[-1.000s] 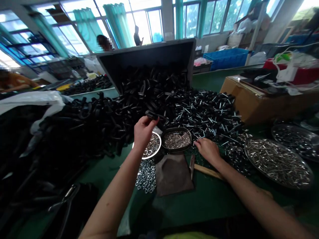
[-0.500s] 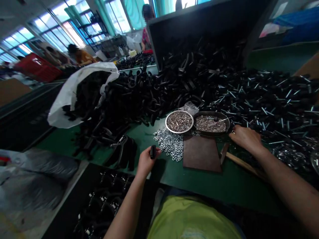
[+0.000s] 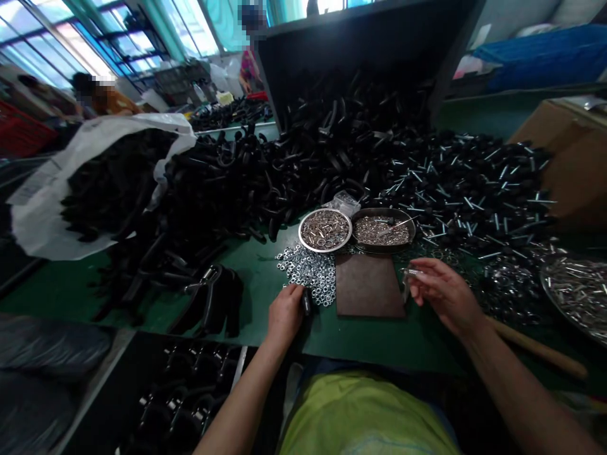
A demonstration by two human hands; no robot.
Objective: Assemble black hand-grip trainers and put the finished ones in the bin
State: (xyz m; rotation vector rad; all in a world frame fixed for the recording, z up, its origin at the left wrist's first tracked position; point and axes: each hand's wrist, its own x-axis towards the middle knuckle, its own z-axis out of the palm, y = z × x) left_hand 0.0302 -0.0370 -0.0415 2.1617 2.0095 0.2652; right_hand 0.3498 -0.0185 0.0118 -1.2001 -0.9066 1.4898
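My left hand (image 3: 284, 316) is closed around a black plastic part (image 3: 306, 302), low over the green table beside loose metal nuts (image 3: 308, 272). My right hand (image 3: 443, 294) pinches a small shiny metal piece (image 3: 411, 272) between thumb and fingers; its exact kind is too small to tell. Between the hands lies a flat brown plate (image 3: 370, 285). A hammer's wooden handle (image 3: 535, 347) shows beyond my right wrist, its head mostly hidden by the hand. Behind the plate stand a round dish (image 3: 300, 235) of small metal pins and an oval tin (image 3: 414, 237) of small metal parts.
Black curved parts (image 3: 246, 183) are heaped across the back, spilling from a white bag (image 3: 42, 234). Bolts with black heads (image 3: 474, 183) pile up at right, before a cardboard box (image 3: 573, 170). A bowl of metal pins (image 3: 581, 294) sits far right. People work beyond the table.
My right hand has moved from beside the oval tin toward my body, bringing a small metal piece. My left hand has turned, lowering the black part beside the nuts. The view has shifted right.
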